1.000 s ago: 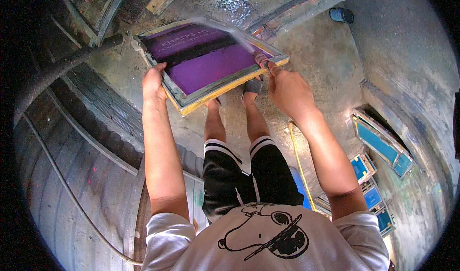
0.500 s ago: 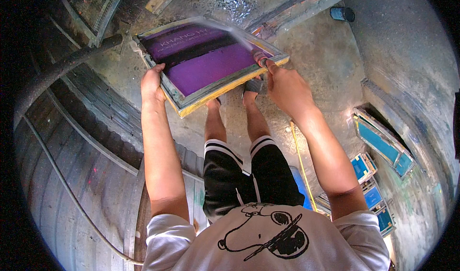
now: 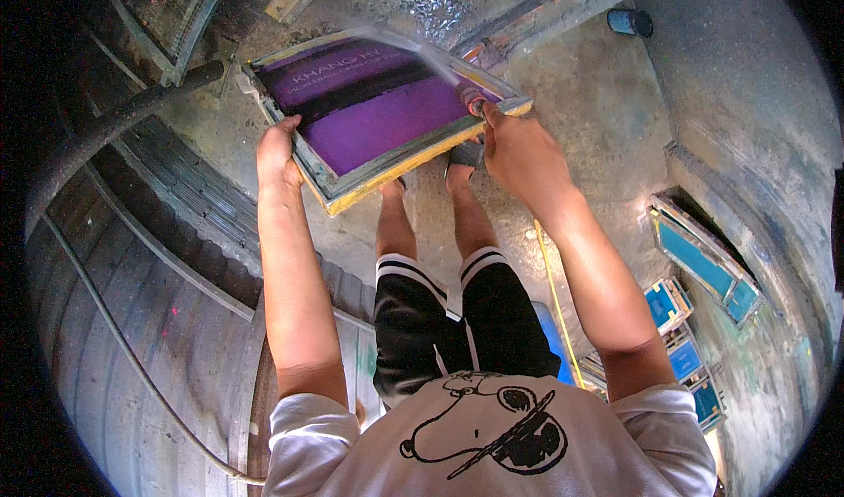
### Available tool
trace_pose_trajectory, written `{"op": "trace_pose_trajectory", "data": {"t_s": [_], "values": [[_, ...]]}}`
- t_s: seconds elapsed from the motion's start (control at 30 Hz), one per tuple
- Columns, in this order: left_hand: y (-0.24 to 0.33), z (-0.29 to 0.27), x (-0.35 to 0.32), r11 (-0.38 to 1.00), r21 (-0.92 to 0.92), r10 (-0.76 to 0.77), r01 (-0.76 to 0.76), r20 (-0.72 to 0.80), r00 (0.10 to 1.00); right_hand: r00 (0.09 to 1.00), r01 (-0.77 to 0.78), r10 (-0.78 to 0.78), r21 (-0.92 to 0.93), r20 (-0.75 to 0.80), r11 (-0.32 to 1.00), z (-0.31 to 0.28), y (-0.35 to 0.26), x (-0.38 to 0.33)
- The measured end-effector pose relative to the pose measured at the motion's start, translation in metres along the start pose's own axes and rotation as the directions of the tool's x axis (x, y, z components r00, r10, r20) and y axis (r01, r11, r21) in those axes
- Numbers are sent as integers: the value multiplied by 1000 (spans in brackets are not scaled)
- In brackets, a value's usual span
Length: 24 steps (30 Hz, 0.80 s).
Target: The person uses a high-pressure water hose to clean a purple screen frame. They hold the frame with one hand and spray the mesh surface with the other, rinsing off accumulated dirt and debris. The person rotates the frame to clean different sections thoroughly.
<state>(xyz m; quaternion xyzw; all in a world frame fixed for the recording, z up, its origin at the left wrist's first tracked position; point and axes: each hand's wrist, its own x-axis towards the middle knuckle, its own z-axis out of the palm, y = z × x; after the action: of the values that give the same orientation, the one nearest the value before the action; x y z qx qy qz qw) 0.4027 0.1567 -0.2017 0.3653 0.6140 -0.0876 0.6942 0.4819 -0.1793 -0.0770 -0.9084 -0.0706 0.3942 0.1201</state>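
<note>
A screen printing frame (image 3: 378,137) is tilted in front of me, its purple mesh crossed by a dark band and pale lettering. My left hand (image 3: 280,150) is closed round the frame's left edge, with the thumb on the near face. Over the near right corner, my right hand (image 3: 526,156) is wrapped round a spray nozzle (image 3: 472,100) with a reddish body. From its tip a whitish jet of water runs up and left across the mesh to the far edge. Most of the nozzle's grip is hidden by my fingers.
A yellow hose (image 3: 554,290) lies on the wet concrete floor at my right. More framed screens (image 3: 703,251) lean by the right wall, with smaller blue ones (image 3: 665,306) nearer. A dark blue can (image 3: 629,23) sits far right. A thick pipe (image 3: 114,132) and corrugated sheeting (image 3: 141,339) flank my left.
My right hand and the nozzle have shifted very slightly, with the wrist turned a little. The frame is nearly still in my left hand, and the jet keeps running across it.
</note>
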Motion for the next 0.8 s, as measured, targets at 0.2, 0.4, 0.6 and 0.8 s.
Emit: {"op": "trace_pose_trajectory", "data": {"t_s": [0.2, 0.4, 0.6, 0.8], "values": [[-1, -8, 8, 1000, -23, 5, -4, 35, 999, 1000, -2, 2, -2, 30, 1000, 3, -1, 5], [-1, -10, 8, 999, -37, 12, -11, 28, 1000, 999, 0, 0, -11, 43, 1000, 7, -5, 11], [0, 0, -4, 999, -31, -8, 8, 16, 1000, 1000, 2, -2, -19, 23, 1000, 12, -5, 13], [0, -9, 3, 999, -41, -30, 33, 62, 998, 999, 14, -12, -45, 50, 999, 13, -17, 13]]}}
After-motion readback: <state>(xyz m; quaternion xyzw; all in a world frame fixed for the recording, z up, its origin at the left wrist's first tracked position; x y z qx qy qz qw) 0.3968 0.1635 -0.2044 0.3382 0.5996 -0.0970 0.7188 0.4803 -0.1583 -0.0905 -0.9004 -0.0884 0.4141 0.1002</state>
